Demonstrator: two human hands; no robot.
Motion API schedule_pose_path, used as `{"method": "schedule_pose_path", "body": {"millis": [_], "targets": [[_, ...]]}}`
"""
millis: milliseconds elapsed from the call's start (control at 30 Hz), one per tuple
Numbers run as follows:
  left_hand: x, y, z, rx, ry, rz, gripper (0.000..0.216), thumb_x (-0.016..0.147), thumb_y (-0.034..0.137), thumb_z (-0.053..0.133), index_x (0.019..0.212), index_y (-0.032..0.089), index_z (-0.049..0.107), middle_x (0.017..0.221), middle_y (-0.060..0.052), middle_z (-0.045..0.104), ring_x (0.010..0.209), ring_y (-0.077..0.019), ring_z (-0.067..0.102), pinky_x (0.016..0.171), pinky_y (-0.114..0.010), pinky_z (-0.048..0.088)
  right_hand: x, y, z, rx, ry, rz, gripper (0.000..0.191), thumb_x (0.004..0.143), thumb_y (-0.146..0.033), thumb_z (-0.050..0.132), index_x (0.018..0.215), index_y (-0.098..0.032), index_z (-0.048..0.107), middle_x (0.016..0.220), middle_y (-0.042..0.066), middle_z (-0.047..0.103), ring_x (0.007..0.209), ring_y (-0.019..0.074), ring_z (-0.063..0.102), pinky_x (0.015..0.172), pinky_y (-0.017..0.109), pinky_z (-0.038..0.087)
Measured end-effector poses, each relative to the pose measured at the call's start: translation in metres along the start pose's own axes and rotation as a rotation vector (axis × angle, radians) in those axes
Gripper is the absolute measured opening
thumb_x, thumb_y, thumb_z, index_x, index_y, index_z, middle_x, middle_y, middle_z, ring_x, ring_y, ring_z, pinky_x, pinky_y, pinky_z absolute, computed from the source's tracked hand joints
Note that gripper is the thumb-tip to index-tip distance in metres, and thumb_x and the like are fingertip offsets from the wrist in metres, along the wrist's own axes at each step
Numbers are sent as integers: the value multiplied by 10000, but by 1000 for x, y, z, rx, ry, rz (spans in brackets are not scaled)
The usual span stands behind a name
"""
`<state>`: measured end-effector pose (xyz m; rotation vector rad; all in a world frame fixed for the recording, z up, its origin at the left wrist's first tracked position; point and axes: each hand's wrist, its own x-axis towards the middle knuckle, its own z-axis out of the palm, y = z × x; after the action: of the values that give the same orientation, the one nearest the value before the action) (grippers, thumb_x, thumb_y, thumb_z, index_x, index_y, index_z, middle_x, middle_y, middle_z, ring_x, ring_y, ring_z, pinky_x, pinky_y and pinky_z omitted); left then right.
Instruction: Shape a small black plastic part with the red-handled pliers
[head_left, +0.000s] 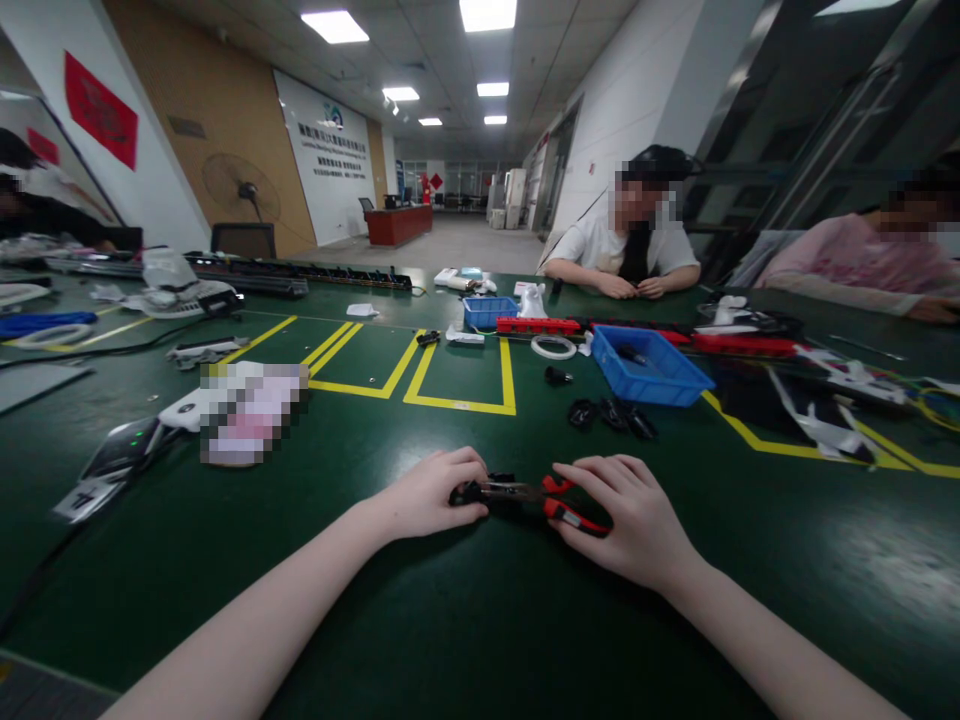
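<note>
My right hand [626, 515] is closed round the red handles of a pair of pliers [525, 492] that lies low over the green table [465, 620]. My left hand [431, 492] is curled at the pliers' metal jaws, pinching a small black part [469, 493] there. What exactly the jaws bite on is hidden by my fingers. Several small black parts [611, 415] lie a little beyond my right hand.
A blue bin [649, 368] stands past the black parts, a second blue bin [489, 311] and a roll of white tape [553, 347] farther back. Two people sit across the table at right. Devices and cables lie at left, yellow lines mark the table.
</note>
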<state>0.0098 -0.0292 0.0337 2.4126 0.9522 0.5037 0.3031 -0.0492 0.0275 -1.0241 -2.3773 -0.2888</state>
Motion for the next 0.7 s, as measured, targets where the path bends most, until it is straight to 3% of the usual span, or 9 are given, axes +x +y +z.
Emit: {"method": "schedule_pose_path", "body": {"millis": [433,700], "targets": [[0,-3,1,-84,13,3,164,855,285,683,987,193,651,1134,-49,614,975,-205,626,864,-325,493,3,-2,-4,-9,-15,44,449,816,-394,653,1216,-194,617,1061,97,698,949,254,646,875,433,442],[0,-3,2,-36,35,23,167,863,282,667,1012,205,658,1131,-49,616,960,-205,629,886,-342,489,4,8,0,-20,-83,332,464,833,-513,615,1180,-205,643,1074,81,701,993,269,641,864,437,450]]}}
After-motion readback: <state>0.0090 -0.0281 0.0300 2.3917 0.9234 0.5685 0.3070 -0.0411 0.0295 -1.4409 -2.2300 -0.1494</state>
